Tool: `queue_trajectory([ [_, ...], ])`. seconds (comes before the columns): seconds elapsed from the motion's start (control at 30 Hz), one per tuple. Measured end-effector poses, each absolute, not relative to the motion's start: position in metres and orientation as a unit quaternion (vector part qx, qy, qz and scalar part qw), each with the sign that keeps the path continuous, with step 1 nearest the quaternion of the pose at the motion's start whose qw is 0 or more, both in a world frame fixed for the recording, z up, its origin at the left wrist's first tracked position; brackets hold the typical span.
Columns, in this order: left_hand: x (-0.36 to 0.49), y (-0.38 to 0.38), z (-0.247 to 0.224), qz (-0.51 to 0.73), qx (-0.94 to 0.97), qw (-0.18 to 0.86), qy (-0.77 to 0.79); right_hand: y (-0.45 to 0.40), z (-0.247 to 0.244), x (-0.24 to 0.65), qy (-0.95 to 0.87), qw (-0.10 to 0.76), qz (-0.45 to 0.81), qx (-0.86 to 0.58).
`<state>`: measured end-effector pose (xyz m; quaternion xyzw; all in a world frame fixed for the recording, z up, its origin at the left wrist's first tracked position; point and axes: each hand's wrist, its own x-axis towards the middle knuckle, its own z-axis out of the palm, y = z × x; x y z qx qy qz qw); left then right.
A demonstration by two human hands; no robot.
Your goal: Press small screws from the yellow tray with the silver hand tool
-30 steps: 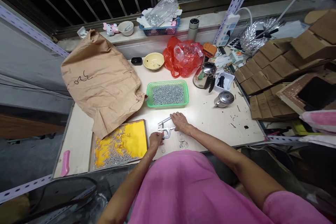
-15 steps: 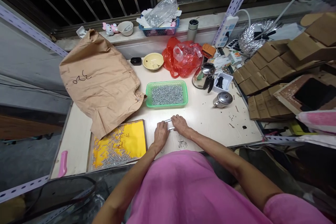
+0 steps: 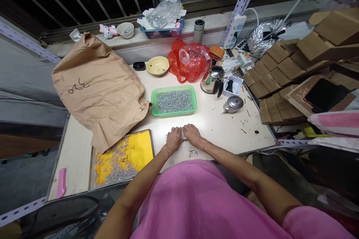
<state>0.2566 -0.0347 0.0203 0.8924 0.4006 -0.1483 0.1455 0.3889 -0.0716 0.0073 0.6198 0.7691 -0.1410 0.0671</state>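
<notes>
At the table's near side, my left hand (image 3: 174,139) and my right hand (image 3: 193,135) are side by side with fingers curled down. Between them they grip slim shiny metal pins (image 3: 183,137), mostly hidden under the fingers. More thin metal shows at the left hand's outer edge. Just beyond the hands is a green plastic basket (image 3: 174,113) holding many short metal pins (image 3: 174,101). To the left, loose metal pins (image 3: 119,166) are scattered over a yellow sheet (image 3: 143,145) in a shallow tray.
A large brown paper bag (image 3: 103,89) overlaps the tray's back corner. Behind the basket are a yellow bowl (image 3: 157,66) and a red plastic bag (image 3: 186,63). A metal kettle (image 3: 210,80) and lidded metal pot (image 3: 233,104) stand right, near stacked cardboard boxes (image 3: 283,71). A pink-handled tool (image 3: 61,183) lies left.
My left hand has turned and come closer to my right hand, narrowing the gap. The metal pieces between them show less. The whole view has shifted slightly.
</notes>
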Motion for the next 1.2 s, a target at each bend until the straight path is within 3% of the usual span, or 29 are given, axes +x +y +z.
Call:
queue_trajectory([
  [0.57,0.257,-0.041,0.016,-0.188,0.878,0.182,0.401,-0.079,-0.001,0.393,0.781,0.072,-0.191,0.590],
  [0.8,0.253,-0.050,0.012,-0.150,0.875,0.172,0.426,-0.084,-0.001,0.391,0.782,0.048,-0.167,0.598],
  [0.97,0.230,-0.053,0.013,-0.050,0.879,0.209,0.426,-0.102,-0.002,0.391,0.772,-0.019,-0.173,0.611],
  [1.1,0.195,-0.052,0.019,0.049,0.805,0.249,0.537,-0.120,-0.003,0.395,0.762,-0.063,-0.174,0.621],
  [1.2,0.172,-0.054,0.023,0.017,0.708,0.288,0.645,-0.129,0.001,0.396,0.752,-0.056,-0.186,0.630],
])
